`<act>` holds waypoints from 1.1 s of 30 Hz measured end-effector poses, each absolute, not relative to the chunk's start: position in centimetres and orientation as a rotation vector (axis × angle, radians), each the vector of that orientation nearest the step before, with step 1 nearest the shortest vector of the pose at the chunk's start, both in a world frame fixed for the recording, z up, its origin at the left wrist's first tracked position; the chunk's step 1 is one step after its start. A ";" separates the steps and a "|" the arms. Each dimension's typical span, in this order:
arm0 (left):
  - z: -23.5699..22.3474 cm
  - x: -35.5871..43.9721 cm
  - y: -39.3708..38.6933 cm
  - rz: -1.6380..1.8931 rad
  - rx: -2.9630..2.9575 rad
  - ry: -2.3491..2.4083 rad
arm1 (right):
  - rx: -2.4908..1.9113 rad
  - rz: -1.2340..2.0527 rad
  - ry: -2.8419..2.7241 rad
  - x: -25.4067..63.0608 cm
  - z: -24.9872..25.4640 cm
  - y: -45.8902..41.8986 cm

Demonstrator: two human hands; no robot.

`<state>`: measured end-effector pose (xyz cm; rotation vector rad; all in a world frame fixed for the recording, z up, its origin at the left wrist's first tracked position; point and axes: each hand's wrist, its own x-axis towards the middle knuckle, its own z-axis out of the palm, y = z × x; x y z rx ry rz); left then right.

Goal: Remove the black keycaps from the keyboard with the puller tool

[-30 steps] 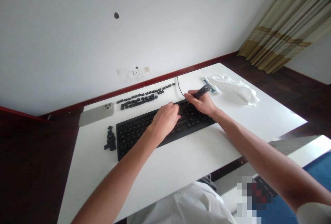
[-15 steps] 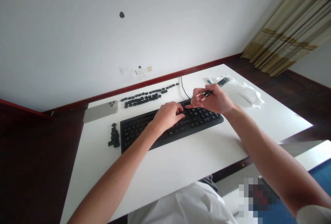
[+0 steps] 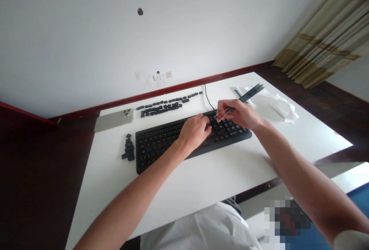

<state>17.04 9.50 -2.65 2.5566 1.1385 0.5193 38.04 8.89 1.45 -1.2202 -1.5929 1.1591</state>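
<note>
A black keyboard lies across the white table. My left hand rests curled on the keys near the keyboard's middle, its fingertips pressing down. My right hand is closed around a slim black keycap-puller tool, whose thin wire end points down at the keys just right of my left fingers. A row of loose black keycaps lies behind the keyboard, and a small stack of keycaps sits at its left end.
A phone lies face down at the table's back left. A crumpled white cloth or plastic bag lies at the back right. The keyboard's cable runs to the back edge. Wall sockets and a curtain stand behind.
My right hand lifted the tool off the keys, swung its handle up and back, and now lowers the wire end to the keys. My left hand stayed on the keyboard.
</note>
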 end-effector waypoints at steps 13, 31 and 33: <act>-1.0 15.5 10.8 0.389 2.427 1.037 | -1.303 0.788 -1.942 37.4 1.8 7.8; -1.5 15.9 10.7 0.468 2.388 1.077 | -1.278 0.628 -2.287 38.0 1.7 7.8; -1.6 16.0 10.5 0.469 2.432 1.076 | -1.289 0.655 -2.288 38.1 1.8 7.8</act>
